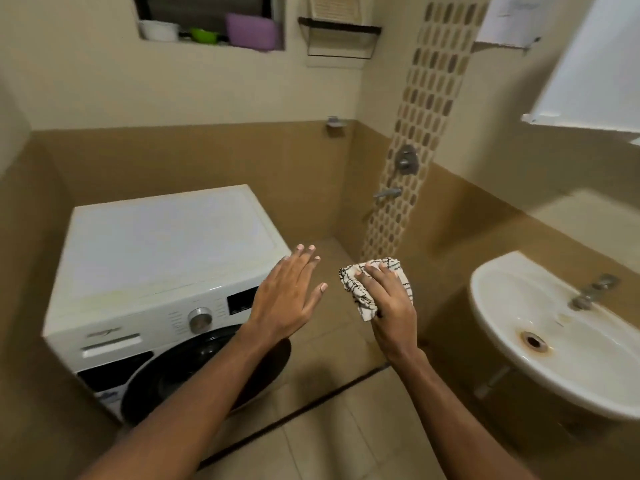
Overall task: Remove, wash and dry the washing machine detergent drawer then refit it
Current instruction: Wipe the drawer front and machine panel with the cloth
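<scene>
White drawer (111,345) lies flush, long axis across the washer (166,244) front; left grip (287,299) spread wide, right grip (388,306) holding cloth (351,284).

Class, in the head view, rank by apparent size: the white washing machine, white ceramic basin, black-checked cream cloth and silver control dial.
1. White washing machine
2. White ceramic basin (cropped)
3. Black-checked cream cloth, nearer the camera
4. Silver control dial

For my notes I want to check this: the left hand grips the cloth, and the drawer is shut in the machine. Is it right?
Not quite. The head view shows the right hand gripping the cloth; the left hand is open and holds nothing. The drawer does sit shut in the machine.
</scene>
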